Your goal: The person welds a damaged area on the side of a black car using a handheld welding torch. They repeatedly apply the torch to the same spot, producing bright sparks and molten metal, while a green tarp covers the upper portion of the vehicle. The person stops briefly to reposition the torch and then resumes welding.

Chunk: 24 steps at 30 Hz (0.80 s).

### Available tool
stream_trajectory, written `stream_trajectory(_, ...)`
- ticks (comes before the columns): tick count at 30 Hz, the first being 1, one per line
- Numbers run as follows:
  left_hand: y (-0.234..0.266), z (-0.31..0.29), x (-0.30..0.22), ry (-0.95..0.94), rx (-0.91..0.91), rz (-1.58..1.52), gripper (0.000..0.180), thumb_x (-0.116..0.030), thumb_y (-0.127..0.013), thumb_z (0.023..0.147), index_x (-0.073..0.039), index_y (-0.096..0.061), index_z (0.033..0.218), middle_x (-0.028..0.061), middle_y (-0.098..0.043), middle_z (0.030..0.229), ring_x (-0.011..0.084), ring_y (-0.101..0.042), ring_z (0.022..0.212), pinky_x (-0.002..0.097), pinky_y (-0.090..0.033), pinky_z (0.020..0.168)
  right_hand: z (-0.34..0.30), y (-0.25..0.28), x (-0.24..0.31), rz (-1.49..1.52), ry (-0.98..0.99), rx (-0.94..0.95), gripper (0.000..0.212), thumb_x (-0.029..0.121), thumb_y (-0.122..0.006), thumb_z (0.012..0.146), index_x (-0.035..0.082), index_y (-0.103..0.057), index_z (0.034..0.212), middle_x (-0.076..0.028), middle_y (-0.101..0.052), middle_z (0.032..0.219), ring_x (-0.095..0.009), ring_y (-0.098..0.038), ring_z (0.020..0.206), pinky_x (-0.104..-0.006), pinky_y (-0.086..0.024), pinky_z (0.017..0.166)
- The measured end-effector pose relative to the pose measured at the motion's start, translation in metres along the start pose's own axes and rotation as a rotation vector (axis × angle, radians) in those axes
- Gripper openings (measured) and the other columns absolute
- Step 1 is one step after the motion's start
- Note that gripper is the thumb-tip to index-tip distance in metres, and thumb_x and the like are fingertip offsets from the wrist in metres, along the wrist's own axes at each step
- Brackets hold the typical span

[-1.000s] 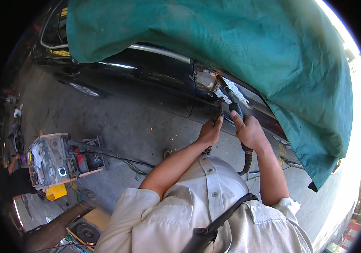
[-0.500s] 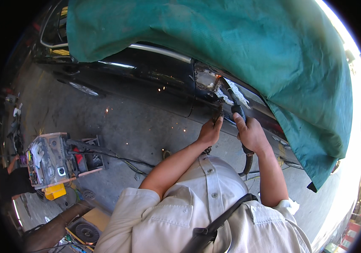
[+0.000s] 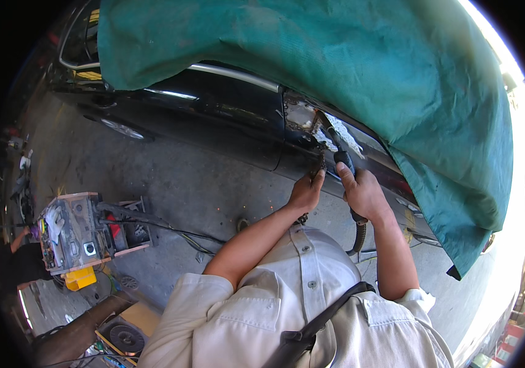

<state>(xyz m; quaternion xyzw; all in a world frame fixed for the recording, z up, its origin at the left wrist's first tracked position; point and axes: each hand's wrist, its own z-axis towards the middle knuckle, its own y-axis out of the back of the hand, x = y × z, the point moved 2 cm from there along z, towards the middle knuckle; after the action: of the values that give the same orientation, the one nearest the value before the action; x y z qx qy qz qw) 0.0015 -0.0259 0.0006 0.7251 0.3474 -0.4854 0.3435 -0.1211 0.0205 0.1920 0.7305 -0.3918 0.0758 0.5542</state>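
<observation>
My right hand (image 3: 362,195) is wrapped round the grip of a black welding torch (image 3: 343,161). Its curved neck reaches up to a bare, scorched patch (image 3: 301,115) on the side of the black car (image 3: 225,113). Just left of the torch, my left hand (image 3: 305,191) is closed on a dark, narrow, rough-looking metal piece (image 3: 322,161); its exact kind is unclear. This piece points up toward the lower edge of the patch. Torn white material (image 3: 351,144) lies beside the torch neck. The torch tip meets the patch's right edge, though any contact is too small to make out.
A green cover (image 3: 311,43) drapes over the car and hangs down at the right. On the floor at left stands a cluttered tool cart (image 3: 72,227) with a yellow bin (image 3: 80,279). Cables (image 3: 179,232) run from it. Another person (image 3: 20,264) is at far left.
The orange glow at the torch tip is gone, and the flying sparks have thinned to a few faint dots. The torch has shifted slightly; my left hand stays nearly in place.
</observation>
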Motion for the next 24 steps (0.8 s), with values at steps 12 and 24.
stream_trajectory(12, 0.0002, -0.0009, -0.0015, -0.017, -0.024, 0.017, 0.067, -0.06, -0.044, 0.106, 0.001, -0.065, 0.12, 0.027, -0.072, 0.106, 0.0471, -0.067, 0.108, 0.0493, -0.051, 0.09, -0.0057, 0.0015, -0.0017, 0.016, -0.014, -0.012, 0.068, 0.055, -0.051, 0.106, -0.009, -0.065, 0.088, -0.035, -0.065, 0.082, -0.055, -0.065, 0.09, -0.0534, -0.05, 0.08)
stream_trajectory(24, 0.0002, -0.0021, -0.0033, -0.024, -0.042, 0.0, 0.069, -0.061, -0.042, 0.106, 0.001, -0.066, 0.123, 0.0276, -0.072, 0.109, 0.0473, -0.066, 0.11, 0.0492, -0.051, 0.091, -0.0027, 0.0008, -0.0035, -0.001, -0.031, 0.0, 0.071, 0.057, -0.049, 0.105, -0.01, -0.066, 0.092, -0.037, -0.066, 0.086, -0.054, -0.066, 0.095, -0.0531, -0.05, 0.084)
